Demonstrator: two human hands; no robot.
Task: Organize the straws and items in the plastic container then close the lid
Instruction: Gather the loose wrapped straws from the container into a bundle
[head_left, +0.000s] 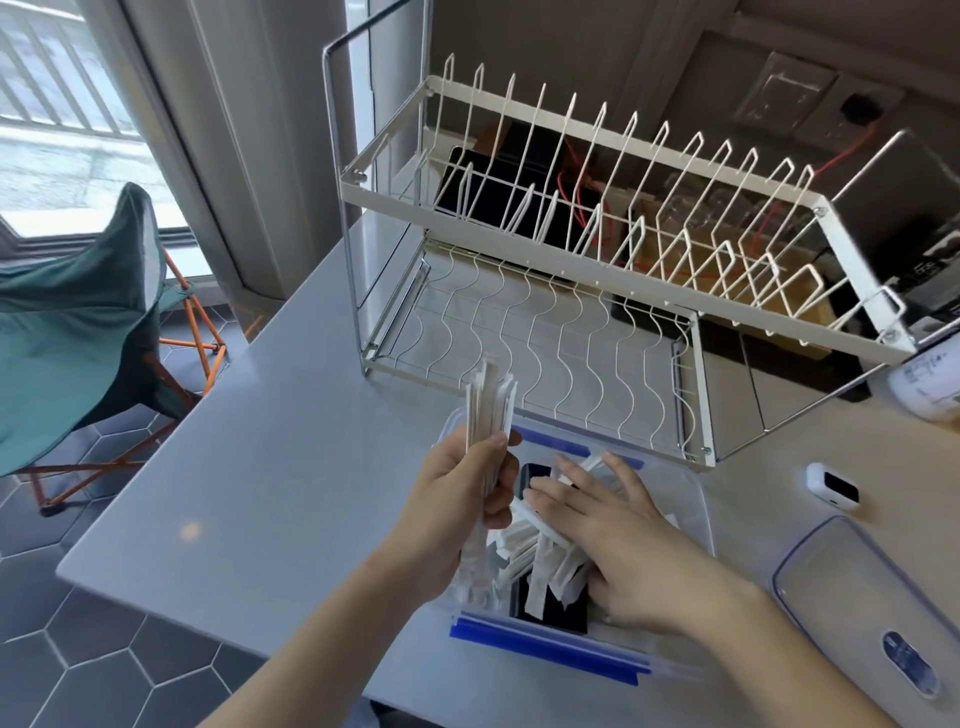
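Note:
A clear plastic container (693, 501) with blue latches stands on the table's near part. Inside lie loose white paper-wrapped straws (550, 564) over something black. My left hand (462, 499) grips a bundle of wrapped straws (491, 405) upright above the container's left side. My right hand (608, 525) rests flat, fingers spread, on the straws inside the container. The container's clear lid (852, 587) with a blue rim lies on the table to the right, off the container.
A white two-tier wire dish rack (571, 249) stands right behind the container. A small white device (832, 485) and a white jar (927, 384) sit at the right. A green folding chair (83, 322) stands on the tiled floor at the left.

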